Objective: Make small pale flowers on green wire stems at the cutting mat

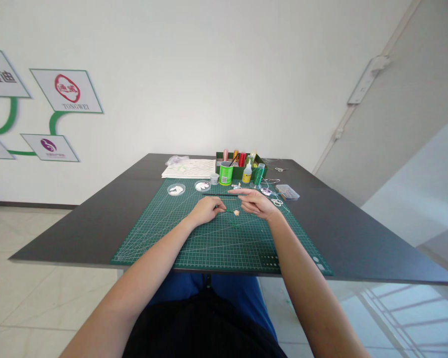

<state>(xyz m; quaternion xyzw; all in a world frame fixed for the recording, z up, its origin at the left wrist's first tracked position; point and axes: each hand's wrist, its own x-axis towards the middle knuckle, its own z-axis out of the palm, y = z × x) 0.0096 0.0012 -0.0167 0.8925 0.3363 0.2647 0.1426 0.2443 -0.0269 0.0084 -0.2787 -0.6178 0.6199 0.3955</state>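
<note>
My left hand (208, 209) rests low over the green cutting mat (209, 243), thumb and fingers pinched on the thin green stem of a small artificial flower (236, 213). Its pale peach head points right, toward my other hand. My right hand (259, 204) hovers just right of and above the flower, index finger stretched leftward and the other fingers partly bent. I see nothing held in it. Behind both hands lies a thin black stick (218, 194), its right end by my right fingers. Two clear round dishes (176, 190) with white contents sit farther back.
A dark green box (262, 169) of thread spools stands at the back. Before it are a green can (226, 174), a glue bottle (247, 172) and a white jar (214, 179). White-handled scissors (277, 202) and a clear case (287, 192) lie right; white sheets (190, 168) back left.
</note>
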